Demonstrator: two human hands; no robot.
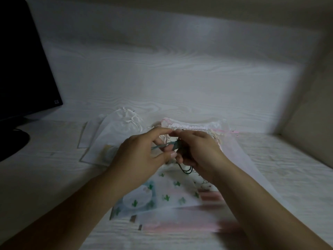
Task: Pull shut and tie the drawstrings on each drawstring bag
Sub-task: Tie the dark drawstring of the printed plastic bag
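The cactus bag point(167, 193) lies flat on the table point(270, 168) near its front edge, its neck raised between both hands. Its dark cord point(185, 169) is pinched by the curled fingers of the right hand point(198, 152); a green cord end point(158, 146) is pinched between thumb and fingers of the left hand point(138, 156). A pink-trimmed bag point(194, 126) lies just behind, a tied white bag point(124, 121) behind to the left. A monitor point(21, 69) stands at the left edge.
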